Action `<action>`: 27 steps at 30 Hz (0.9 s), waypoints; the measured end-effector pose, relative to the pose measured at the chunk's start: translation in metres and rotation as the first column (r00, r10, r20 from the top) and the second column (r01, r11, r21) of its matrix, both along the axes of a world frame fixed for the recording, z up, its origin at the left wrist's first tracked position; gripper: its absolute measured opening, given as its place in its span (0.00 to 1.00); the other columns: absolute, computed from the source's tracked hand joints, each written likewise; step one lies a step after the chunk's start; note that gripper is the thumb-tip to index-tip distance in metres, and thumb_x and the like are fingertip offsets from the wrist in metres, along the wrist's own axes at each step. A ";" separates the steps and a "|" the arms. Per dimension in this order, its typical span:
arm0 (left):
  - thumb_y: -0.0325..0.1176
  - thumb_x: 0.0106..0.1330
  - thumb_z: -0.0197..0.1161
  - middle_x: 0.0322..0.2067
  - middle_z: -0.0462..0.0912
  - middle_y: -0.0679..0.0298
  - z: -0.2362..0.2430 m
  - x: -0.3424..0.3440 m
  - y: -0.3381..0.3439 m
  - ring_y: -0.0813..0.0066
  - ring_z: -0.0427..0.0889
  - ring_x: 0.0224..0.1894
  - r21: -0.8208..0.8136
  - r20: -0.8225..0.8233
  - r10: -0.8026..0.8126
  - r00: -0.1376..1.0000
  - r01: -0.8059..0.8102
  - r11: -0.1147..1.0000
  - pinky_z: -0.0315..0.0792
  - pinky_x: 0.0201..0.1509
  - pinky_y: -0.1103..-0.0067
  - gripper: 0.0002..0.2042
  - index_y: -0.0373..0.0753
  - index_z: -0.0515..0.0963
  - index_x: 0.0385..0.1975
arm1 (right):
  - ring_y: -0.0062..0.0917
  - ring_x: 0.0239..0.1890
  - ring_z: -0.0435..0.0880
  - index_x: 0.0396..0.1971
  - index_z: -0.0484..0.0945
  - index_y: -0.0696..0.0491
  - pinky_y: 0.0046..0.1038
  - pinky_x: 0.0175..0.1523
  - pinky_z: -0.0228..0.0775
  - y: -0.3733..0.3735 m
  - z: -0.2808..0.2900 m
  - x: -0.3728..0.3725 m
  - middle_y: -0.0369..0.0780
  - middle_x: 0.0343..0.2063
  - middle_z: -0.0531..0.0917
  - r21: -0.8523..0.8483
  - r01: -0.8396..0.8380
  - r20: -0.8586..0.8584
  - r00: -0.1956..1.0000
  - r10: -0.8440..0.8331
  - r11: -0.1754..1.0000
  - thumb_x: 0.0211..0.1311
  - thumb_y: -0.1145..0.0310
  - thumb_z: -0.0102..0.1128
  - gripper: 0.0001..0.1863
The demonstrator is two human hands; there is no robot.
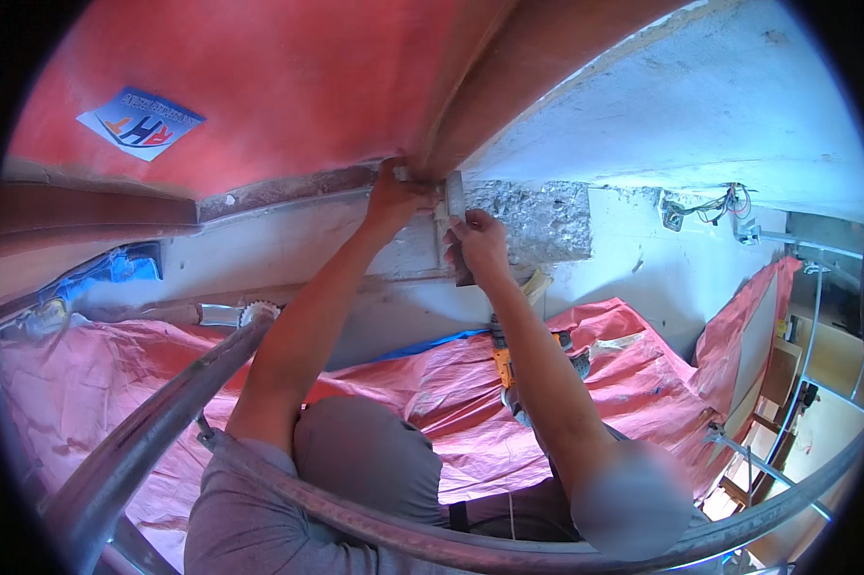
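Note:
Both my arms reach up to where a red panel (260, 86) meets a reddish-brown beam (470, 86) above a pale wall. My left hand (396, 203) lies at this corner, one digit stretched up to the panel's edge and the others toward a narrow grey strip (455, 195). That strip stands upright below the beam's end. Just right of it, my right hand (482, 247) is closed on a dark brown flat piece (464, 271), whose lower end sticks out under the fingers. Whether strip and piece are joined, I cannot tell. Fingers partly hide both.
Metal rails (154, 431) curve around me. Pink sheeting (422, 393) drapes below; a yellow-and-black power tool (502, 359) sits behind my right forearm. Loose wires (724, 206) hang from the wall at right. Rough, exposed masonry (537, 220) lies beside my right hand.

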State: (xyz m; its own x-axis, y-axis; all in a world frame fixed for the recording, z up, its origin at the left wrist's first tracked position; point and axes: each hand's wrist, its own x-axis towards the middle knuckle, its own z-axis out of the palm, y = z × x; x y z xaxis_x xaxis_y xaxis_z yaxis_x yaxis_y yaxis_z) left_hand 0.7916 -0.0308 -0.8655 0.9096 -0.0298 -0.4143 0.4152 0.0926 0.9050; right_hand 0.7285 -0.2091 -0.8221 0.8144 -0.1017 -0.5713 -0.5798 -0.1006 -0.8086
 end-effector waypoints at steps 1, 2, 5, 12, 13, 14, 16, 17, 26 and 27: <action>0.15 0.54 0.76 0.38 0.90 0.48 0.000 0.001 0.001 0.63 0.92 0.40 0.004 -0.001 -0.001 1.000 0.001 1.000 0.89 0.45 0.69 0.44 0.30 0.55 0.69 | 0.26 0.18 0.83 0.46 0.80 0.64 0.29 0.24 0.75 0.000 0.000 0.000 0.42 0.26 0.86 0.008 0.006 0.002 1.000 -0.006 1.000 0.74 0.67 0.66 0.14; 0.15 0.54 0.75 0.40 0.89 0.48 0.000 0.002 0.001 0.63 0.92 0.42 -0.023 -0.014 -0.007 1.000 0.007 1.000 0.89 0.47 0.69 0.44 0.30 0.55 0.69 | 0.26 0.18 0.83 0.45 0.80 0.64 0.29 0.24 0.74 0.000 -0.001 0.000 0.42 0.26 0.86 0.016 0.011 0.005 1.000 -0.011 1.000 0.74 0.67 0.66 0.14; 0.14 0.54 0.74 0.43 0.88 0.47 0.001 0.002 0.001 0.61 0.91 0.45 -0.086 -0.044 -0.016 0.999 0.012 0.996 0.88 0.51 0.67 0.44 0.31 0.55 0.70 | 0.27 0.18 0.83 0.46 0.80 0.65 0.29 0.24 0.74 0.000 0.002 0.000 0.43 0.26 0.86 0.020 0.019 -0.010 1.000 -0.018 1.000 0.74 0.67 0.65 0.14; 0.13 0.55 0.73 0.43 0.88 0.44 0.003 0.000 -0.001 0.59 0.91 0.44 -0.132 -0.055 -0.021 0.998 0.014 0.991 0.89 0.50 0.65 0.44 0.30 0.53 0.69 | 0.27 0.18 0.84 0.47 0.79 0.65 0.30 0.24 0.74 -0.003 0.002 0.000 0.44 0.27 0.86 0.049 0.008 -0.019 1.000 -0.007 0.999 0.75 0.69 0.64 0.14; 0.12 0.55 0.73 0.43 0.88 0.44 0.000 0.000 0.002 0.59 0.91 0.44 -0.129 -0.056 -0.014 0.998 0.007 0.992 0.90 0.49 0.65 0.44 0.30 0.53 0.69 | 0.27 0.18 0.84 0.47 0.79 0.66 0.30 0.23 0.74 0.000 0.005 0.001 0.44 0.27 0.86 0.042 0.009 -0.016 1.000 -0.008 0.999 0.75 0.68 0.64 0.14; 0.13 0.55 0.74 0.42 0.88 0.45 -0.003 0.000 0.004 0.60 0.92 0.43 -0.137 -0.034 -0.005 0.999 0.000 0.991 0.90 0.48 0.66 0.43 0.30 0.54 0.69 | 0.28 0.18 0.84 0.47 0.79 0.66 0.30 0.23 0.74 0.003 0.008 0.001 0.44 0.27 0.86 0.034 0.010 -0.013 1.000 -0.009 0.999 0.75 0.68 0.64 0.14; 0.13 0.54 0.74 0.40 0.89 0.46 -0.005 0.000 0.004 0.61 0.92 0.41 -0.158 0.012 0.009 1.000 -0.008 0.987 0.90 0.45 0.68 0.42 0.30 0.55 0.68 | 0.28 0.18 0.84 0.48 0.79 0.66 0.30 0.23 0.74 0.004 0.007 0.001 0.44 0.27 0.86 0.016 0.001 -0.006 1.000 -0.001 1.000 0.75 0.68 0.64 0.14; 0.13 0.54 0.74 0.40 0.89 0.46 -0.005 0.001 0.003 0.62 0.92 0.41 -0.155 0.002 0.010 1.000 -0.009 0.988 0.89 0.44 0.68 0.42 0.30 0.55 0.68 | 0.28 0.18 0.84 0.48 0.79 0.67 0.30 0.23 0.74 0.001 0.004 0.002 0.44 0.27 0.86 0.006 -0.008 -0.003 1.000 0.008 1.000 0.75 0.68 0.64 0.15; 0.15 0.53 0.76 0.37 0.90 0.49 -0.014 0.002 0.003 0.63 0.92 0.38 -0.089 -0.011 0.010 1.000 -0.011 0.996 0.88 0.42 0.70 0.43 0.29 0.56 0.68 | 0.28 0.17 0.83 0.46 0.80 0.66 0.30 0.23 0.74 0.001 -0.001 0.001 0.44 0.26 0.86 0.007 -0.023 0.029 0.999 0.023 1.000 0.75 0.68 0.65 0.14; 0.15 0.53 0.76 0.37 0.90 0.49 -0.015 0.003 0.004 0.63 0.92 0.38 -0.073 -0.011 0.008 1.000 -0.009 0.997 0.88 0.41 0.70 0.44 0.29 0.56 0.68 | 0.27 0.17 0.83 0.46 0.80 0.66 0.30 0.22 0.73 0.001 -0.003 0.001 0.44 0.26 0.86 0.009 -0.025 0.035 0.999 0.025 1.000 0.75 0.68 0.65 0.14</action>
